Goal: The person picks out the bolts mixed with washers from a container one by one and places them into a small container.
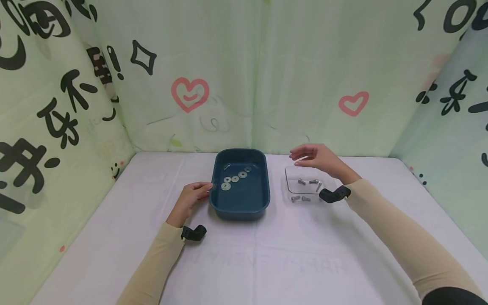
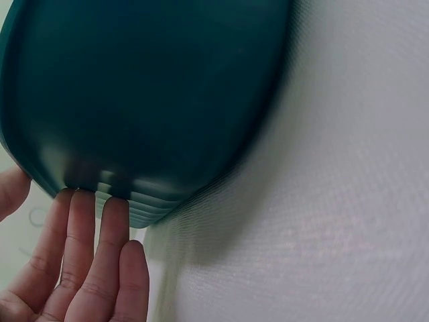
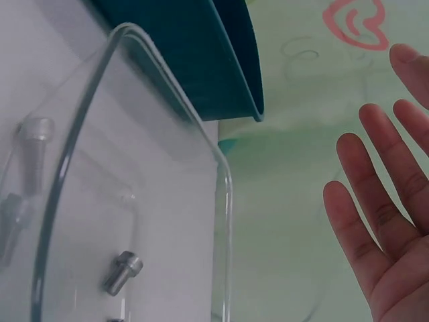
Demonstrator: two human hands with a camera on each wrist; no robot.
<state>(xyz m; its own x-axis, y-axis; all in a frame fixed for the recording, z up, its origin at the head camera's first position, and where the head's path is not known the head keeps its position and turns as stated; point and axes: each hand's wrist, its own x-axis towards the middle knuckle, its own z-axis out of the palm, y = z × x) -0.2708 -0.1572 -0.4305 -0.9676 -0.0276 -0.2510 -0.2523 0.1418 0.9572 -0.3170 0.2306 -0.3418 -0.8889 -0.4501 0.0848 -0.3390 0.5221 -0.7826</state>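
Note:
A dark blue tray (image 1: 244, 212) stands on the table with several flat metal washers (image 1: 225, 186) inside. At its left side my left hand (image 1: 192, 195) holds the rim, the thumb at the edge and the fingers (image 2: 80, 228) against the outer wall. To the right sits a clear plastic box (image 1: 286, 180) with several socket-head bolts (image 1: 302, 182) in it; one bolt (image 3: 123, 274) shows near in the right wrist view. Over the box's far edge hovers my right hand (image 1: 314, 156), fingers (image 3: 362, 181) spread apart and nothing between them.
White cloth (image 1: 248, 262) covers the table. A pale green curtain (image 1: 259, 84) with printed hearts and dark lettering closes off the back and both sides. The tray's wall rises close beside the clear box, with a narrow gap between them.

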